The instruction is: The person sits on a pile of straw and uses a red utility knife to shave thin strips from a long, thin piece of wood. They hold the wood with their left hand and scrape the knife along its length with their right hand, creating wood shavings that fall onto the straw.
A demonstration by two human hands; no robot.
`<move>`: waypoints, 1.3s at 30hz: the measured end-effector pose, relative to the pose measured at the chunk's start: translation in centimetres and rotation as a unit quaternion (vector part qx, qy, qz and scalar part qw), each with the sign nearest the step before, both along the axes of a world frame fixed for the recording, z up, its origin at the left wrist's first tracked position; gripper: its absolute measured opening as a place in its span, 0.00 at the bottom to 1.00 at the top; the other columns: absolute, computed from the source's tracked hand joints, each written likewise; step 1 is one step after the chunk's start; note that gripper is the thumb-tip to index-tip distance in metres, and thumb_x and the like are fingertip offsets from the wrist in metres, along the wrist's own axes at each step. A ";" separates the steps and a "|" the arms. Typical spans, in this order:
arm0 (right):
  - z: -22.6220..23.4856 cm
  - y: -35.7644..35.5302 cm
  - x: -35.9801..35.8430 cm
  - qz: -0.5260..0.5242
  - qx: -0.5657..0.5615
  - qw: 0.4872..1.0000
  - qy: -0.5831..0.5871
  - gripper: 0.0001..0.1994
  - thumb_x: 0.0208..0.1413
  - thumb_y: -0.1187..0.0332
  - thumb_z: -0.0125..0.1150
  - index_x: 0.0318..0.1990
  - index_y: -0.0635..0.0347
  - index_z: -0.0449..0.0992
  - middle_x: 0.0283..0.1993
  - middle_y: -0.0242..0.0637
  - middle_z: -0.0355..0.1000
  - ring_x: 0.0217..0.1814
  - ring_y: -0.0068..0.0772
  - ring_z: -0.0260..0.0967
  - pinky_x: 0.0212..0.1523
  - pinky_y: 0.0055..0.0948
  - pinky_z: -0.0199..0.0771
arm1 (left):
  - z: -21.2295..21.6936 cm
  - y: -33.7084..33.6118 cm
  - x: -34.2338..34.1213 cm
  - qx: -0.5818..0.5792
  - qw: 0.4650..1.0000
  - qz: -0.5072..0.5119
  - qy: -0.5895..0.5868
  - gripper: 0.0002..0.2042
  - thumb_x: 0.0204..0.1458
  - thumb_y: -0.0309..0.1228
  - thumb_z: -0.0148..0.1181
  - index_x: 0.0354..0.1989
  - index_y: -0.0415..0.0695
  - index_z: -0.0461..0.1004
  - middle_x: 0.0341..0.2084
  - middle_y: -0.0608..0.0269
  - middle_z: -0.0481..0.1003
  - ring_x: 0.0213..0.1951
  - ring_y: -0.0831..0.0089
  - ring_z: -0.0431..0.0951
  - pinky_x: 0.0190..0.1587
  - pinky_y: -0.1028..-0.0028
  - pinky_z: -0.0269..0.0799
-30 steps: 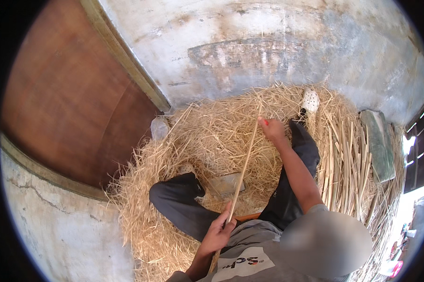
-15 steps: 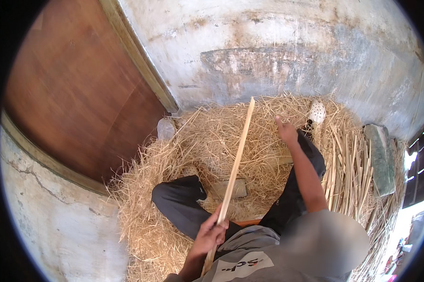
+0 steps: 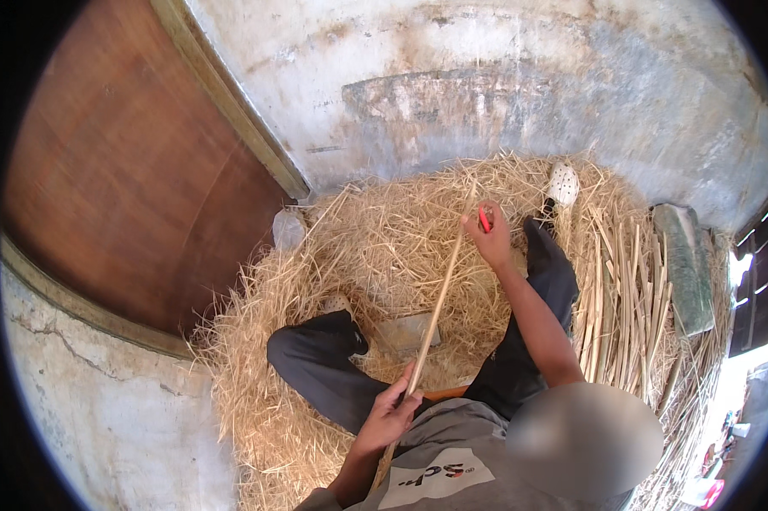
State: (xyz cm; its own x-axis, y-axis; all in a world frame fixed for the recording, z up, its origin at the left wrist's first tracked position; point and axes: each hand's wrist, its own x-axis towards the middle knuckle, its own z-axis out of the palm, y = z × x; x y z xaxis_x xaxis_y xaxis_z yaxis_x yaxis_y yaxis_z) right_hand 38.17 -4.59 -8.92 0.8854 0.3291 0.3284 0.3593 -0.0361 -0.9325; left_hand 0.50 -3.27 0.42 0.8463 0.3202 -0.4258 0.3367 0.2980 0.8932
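Note:
My left hand (image 3: 390, 413) is closed around the lower part of a long, pale bamboo strip (image 3: 441, 308), near my lap. From there the strip slants up and away over the straw-like shavings. Close to its far end is my right hand (image 3: 491, 238), fingers curled around a small red-handled tool (image 3: 485, 219). Whether that tool has a blade I cannot make out. The fingers of this hand are right beside the strip; contact between tool and strip is unclear. Beneath the strip, between my bent legs, lies a flat grey block (image 3: 398, 334).
Thin shavings (image 3: 384, 230) cover the ground around my legs. A bundle of split strips (image 3: 627, 298) lies at my right, beside a dark green stone slab (image 3: 689, 264). Ahead rises a stained wall (image 3: 486, 94); a brown door panel (image 3: 146, 170) stands at left.
My right hand has moved left to the strip's far end and turned, showing the red-handled tool. The strip has rolled in my left hand and now looks narrower. The view has shifted slightly.

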 end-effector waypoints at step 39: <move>0.9 -5.8 -13.3 0.234 -0.267 0.917 -0.181 0.28 0.54 0.39 0.54 0.22 0.58 0.73 0.14 0.45 0.64 0.19 0.52 0.67 0.22 0.44 0.64 | -3.4 3.2 1.3 -0.198 0.980 0.001 -0.021 0.13 0.66 0.38 0.43 0.49 0.42 0.65 0.21 0.64 0.70 0.18 0.77 0.71 0.20 0.80 0.67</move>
State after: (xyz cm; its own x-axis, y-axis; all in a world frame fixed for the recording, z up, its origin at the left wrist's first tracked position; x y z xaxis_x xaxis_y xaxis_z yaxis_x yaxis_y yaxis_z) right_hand 24.84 -10.42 -8.03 0.4718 0.8443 0.2540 0.7338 -0.2163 -0.6440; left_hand 1.84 -0.09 -2.99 0.8654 0.1391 -0.4813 0.3004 0.6247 0.7207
